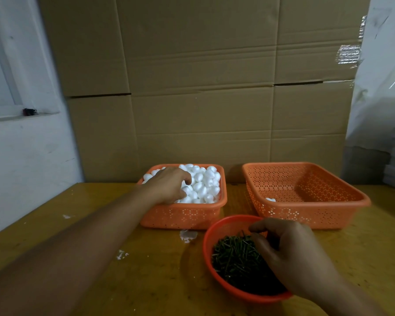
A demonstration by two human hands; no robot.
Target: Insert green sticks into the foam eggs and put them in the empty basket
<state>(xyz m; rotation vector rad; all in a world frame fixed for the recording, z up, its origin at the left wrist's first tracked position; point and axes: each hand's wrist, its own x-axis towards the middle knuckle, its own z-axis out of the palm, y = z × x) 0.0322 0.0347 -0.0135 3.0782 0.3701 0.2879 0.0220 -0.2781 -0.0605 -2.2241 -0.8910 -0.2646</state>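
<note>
- Cardboard wall (203, 87) stands upright well beyond all fingertips, just behind both rectangular baskets.
- Wooden table (78, 236) shows bare surface toward the wrist side of the left hand (169, 185); white flecks near it.
- Empty basket (306, 197), orange, lies beyond the right hand's (292, 254) fingertips; one foam egg (270, 199) lies on its floor.
- Egg basket (183, 215), orange, heaped with foam eggs (205, 181); left fingers curl down into the heap, touching eggs; whether they grip one, cannot tell.
- Round bowl (211, 233), orange, nearest; green sticks (235, 258) piled inside, directly under right fingertips.
- Right thumb and fingers bent together over the sticks; an actual pinch cannot be told.
</note>
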